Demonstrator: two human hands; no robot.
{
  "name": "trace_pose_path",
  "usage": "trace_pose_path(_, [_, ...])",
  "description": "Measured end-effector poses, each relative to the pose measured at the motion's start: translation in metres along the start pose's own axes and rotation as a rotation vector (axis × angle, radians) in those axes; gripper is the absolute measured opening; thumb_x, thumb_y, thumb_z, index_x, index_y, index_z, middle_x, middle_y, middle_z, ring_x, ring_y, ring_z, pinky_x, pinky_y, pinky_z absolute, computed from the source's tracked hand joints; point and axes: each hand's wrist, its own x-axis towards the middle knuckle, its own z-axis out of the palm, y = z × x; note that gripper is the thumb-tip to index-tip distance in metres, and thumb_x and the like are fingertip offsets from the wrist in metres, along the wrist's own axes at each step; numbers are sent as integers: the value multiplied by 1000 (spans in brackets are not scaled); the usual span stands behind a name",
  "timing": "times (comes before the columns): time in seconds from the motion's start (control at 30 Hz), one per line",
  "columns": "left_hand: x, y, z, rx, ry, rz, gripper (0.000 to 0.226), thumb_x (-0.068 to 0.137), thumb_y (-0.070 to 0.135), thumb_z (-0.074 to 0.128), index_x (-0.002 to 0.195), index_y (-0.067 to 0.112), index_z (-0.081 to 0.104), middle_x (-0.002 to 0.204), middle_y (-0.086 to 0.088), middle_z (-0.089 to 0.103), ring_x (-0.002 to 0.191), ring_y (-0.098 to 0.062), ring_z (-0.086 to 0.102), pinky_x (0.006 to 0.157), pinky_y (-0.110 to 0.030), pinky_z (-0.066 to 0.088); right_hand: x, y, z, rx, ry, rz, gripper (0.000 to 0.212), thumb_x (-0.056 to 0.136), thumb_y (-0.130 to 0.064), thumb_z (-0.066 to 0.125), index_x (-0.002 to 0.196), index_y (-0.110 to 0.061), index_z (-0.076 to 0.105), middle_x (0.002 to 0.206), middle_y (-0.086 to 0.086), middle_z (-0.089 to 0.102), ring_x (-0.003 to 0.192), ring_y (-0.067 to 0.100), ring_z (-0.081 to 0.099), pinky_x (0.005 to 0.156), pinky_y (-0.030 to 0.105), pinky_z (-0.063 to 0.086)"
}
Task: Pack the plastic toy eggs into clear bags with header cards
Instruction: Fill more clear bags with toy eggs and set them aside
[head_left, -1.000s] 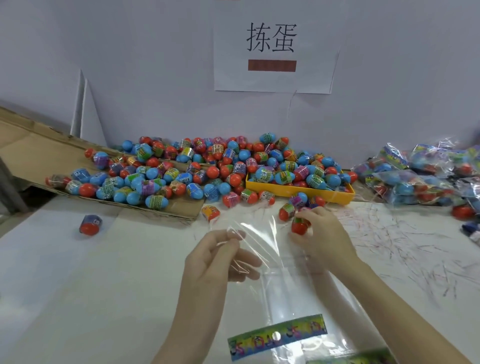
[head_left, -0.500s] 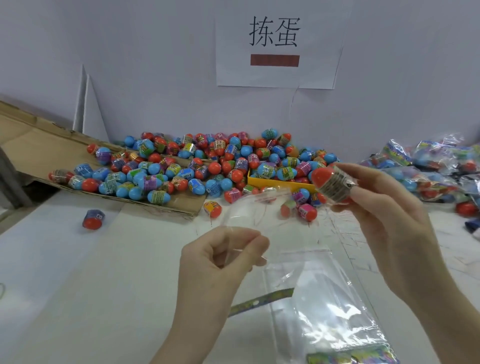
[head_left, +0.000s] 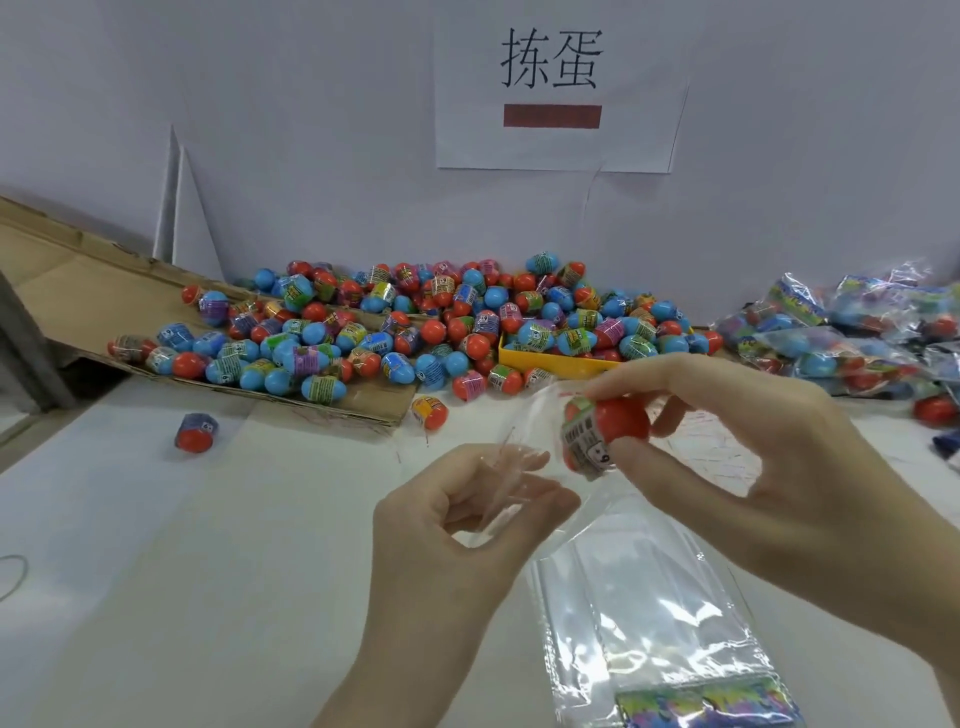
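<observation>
Far out to the left of my left hand (head_left: 457, 525), a lone red egg with a dark wrap (head_left: 195, 432) lies by itself on the white table (head_left: 156, 571). Up beyond it, well past the hand's knuckles, a flattened cardboard sheet (head_left: 78, 296) slopes down onto the table, and the loose pile of eggs (head_left: 395, 332), blue and red with printed bands, spreads across its lower end.

My left hand has thumb and fingers curled together, pinching the rim of the clear bag (head_left: 639, 587) and holding its mouth up off the table. The film crumples between those fingers and hangs down toward me, on the hand's right side. At the near end of the bag, below both wrists, I can see the colourful header card (head_left: 706, 706) lying inside the plastic.

Just beyond the left fingertips, one orange-wrapped egg (head_left: 430, 412) rests apart from the pile. Farther back, between the two hands and the wall, a yellow tray (head_left: 550, 359) holds more eggs, and a paper sign (head_left: 553, 88) hangs on the wall above.

My right hand (head_left: 737, 467) grips a red egg (head_left: 605, 434) between thumb and curled fingers, right at the bag's raised mouth and just beside the left fingertips. I cannot tell whether the egg has crossed the rim.

Beyond the right hand's back, a heap of filled bags (head_left: 857, 332) lies against the wall.
</observation>
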Motion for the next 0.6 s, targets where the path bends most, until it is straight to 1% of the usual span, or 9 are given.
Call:
trace_pose_path(0.07, [-1,-1,0,2,-20,-5,42,50,28,88,85,42,69,67,12,72,65,-1,67,60,-6,46,-9,-9,-6,68,-26,-17,28,83,-35,46,104,-26,62,92,-20,60,81,0,54,71,10,44])
trace_pose_path(0.13, [-2,-1,0,1,-43,-3,41,52,28,83,87,45,69,71,13,73,65,-2,68,61,-7,48,-11,-7,-4,111,-41,-39,30,84,-37,47,106,-24,62,93,-17,61,82,1,55,71,8,43])
trace_pose_path(0.17, [-2,-1,0,5,-57,4,42,52,30,81,89,45,69,73,14,73,64,-3,68,61,-8,48,-11,-7,-3,121,-45,-22,29,83,-38,50,106,-25,62,92,-17,61,82,1,56,71,7,43])
trace_pose_path(0.23, [-3,-1,0,11,-81,20,45,49,39,80,93,46,67,76,16,73,64,-2,68,61,-8,48,-8,-5,-1,228,-41,46,29,80,-42,58,106,-31,58,86,-17,63,83,3,57,71,10,45])
trace_pose_path(0.3, [-4,0,1,27,-97,43,44,51,47,74,95,49,66,79,20,72,64,0,67,61,-7,47,-10,-5,1,346,-54,93,32,77,-48,61,106,-36,53,88,-15,62,82,5,58,71,17,48])
trace_pose_path(0.4, [-5,2,3,59,-110,89,42,56,47,70,97,53,63,80,27,69,65,4,66,60,-2,44,-8,-8,5,457,5,164,37,67,-50,67,97,-33,52,85,-13,63,75,6,60,67,19,49])
trace_pose_path(0.47, [-6,2,3,62,-111,89,39,57,47,69,95,53,63,80,27,69,64,4,66,59,-2,44,-9,-10,8,460,57,169,34,62,-46,65,89,-28,55,82,-13,65,72,6,61,65,20,50])
trace_pose_path(0.53, [-6,1,3,46,-118,74,38,56,47,69,94,51,65,79,24,70,62,3,66,58,-3,45,-10,-11,11,421,63,124,28,66,-44,64,87,-26,60,82,-14,66,74,8,62,65,25,50])
trace_pose_path(0.6, [-6,0,2,22,-128,49,36,56,49,70,92,48,67,75,22,70,57,4,64,55,-4,44,-13,-10,12,401,33,82,25,72,-46,61,91,-29,62,88,-16,67,80,7,62,66,25,48])
